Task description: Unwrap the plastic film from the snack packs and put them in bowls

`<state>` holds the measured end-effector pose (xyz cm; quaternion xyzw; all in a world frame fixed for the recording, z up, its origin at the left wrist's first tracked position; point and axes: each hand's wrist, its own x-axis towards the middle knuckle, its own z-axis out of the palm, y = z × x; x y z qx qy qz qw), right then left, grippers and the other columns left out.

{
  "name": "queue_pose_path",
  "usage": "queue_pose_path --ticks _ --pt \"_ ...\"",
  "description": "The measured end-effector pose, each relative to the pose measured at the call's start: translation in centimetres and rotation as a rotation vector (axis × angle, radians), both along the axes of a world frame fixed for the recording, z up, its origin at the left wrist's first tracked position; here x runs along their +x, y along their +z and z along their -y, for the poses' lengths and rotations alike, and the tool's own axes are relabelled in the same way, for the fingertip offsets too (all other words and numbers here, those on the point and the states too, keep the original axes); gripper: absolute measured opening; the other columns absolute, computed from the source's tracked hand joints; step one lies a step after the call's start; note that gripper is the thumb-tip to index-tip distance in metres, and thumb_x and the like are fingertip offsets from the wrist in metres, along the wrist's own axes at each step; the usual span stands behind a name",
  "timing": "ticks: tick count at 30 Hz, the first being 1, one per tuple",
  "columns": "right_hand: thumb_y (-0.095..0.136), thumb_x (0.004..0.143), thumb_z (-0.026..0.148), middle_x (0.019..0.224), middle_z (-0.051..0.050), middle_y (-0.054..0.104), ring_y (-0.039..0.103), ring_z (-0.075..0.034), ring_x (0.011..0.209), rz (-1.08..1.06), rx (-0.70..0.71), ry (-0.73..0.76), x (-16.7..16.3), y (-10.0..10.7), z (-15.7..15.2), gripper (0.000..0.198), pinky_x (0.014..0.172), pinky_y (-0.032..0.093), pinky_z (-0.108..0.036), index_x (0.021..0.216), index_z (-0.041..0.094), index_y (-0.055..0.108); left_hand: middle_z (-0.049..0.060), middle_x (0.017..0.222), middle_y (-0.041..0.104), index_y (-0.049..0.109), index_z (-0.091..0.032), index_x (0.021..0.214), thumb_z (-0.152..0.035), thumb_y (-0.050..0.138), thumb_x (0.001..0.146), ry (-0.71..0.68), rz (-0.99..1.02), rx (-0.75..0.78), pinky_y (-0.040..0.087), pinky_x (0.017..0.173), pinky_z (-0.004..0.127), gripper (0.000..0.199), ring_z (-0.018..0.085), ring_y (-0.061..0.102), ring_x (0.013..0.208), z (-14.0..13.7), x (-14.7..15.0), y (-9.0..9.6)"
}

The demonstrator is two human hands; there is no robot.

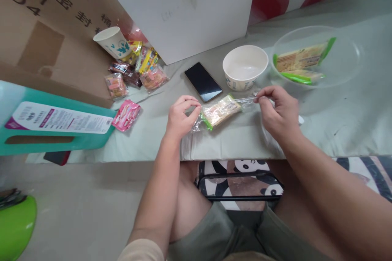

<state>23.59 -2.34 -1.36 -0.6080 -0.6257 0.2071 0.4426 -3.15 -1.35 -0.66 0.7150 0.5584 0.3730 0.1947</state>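
Observation:
A wrapped snack packet (223,111) with green ends and pale, cracker-like contents lies at the table's front edge, between my two hands. Clear plastic film (247,102) surrounds it and stretches out on both sides. My left hand (183,117) pinches the film at the left end, thumb and forefinger together. At the other end, my right hand (278,111) grips the film between thumb and bent forefinger, pulling it into thin strands. More clear plastic hangs below my right hand, partly hidden by it.
Behind are a black phone (203,81), a white paper bowl (245,65) and a clear plastic basin (349,63) with similar packets. Left stand a paper cup (112,42), several small snacks (153,77), a pink packet (126,115) and a teal jug (92,140). Boxes (196,8) line the back.

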Motion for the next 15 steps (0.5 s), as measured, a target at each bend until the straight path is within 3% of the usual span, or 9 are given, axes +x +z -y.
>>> queue_pose_path --ticks 3,7,11,15 --pt "0.047 0.090 0.025 0.079 -0.004 0.072 0.066 -0.020 0.068 -0.042 -0.054 0.028 -0.1 0.0 0.0 0.012 0.067 0.051 -0.035 0.088 0.025 0.059 0.006 0.101 0.074 0.073 -0.020 0.092 -0.025 0.064 0.087 -0.024 0.004 -0.050 0.055 0.085 0.032 0.012 0.019 0.069 0.097 0.2 0.4 0.2" --pt "0.053 0.090 0.031 0.070 -0.001 0.071 0.061 -0.016 0.057 -0.004 -0.120 0.093 0.0 0.1 0.2 0.012 0.065 0.047 -0.032 0.093 0.024 0.062 0.006 0.110 0.073 0.072 -0.019 0.107 -0.030 0.077 0.079 -0.202 -0.059 -0.224 0.053 0.094 0.033 0.030 0.020 0.068 0.103 0.8 0.8 0.1" --pt "0.067 0.082 0.046 0.068 0.002 0.070 0.055 -0.015 0.052 0.212 -0.106 0.334 0.2 -0.5 0.4 0.032 0.060 0.038 -0.030 0.105 0.024 0.068 0.005 0.104 0.073 0.072 -0.020 0.101 -0.023 0.076 0.081 -0.160 -0.102 -0.253 0.054 0.085 0.031 0.021 0.018 0.068 0.093 0.9 0.5 -0.1" --pt "0.068 0.084 0.043 0.067 0.000 0.070 0.060 -0.018 0.063 0.435 -0.035 0.566 0.1 -1.1 0.4 0.026 0.071 0.036 -0.033 0.103 0.025 0.074 0.005 0.101 0.073 0.072 -0.020 0.098 -0.020 0.071 0.085 -0.135 -0.102 -0.221 0.054 0.079 0.031 0.013 0.017 0.067 0.089 0.8 0.2 -0.1"
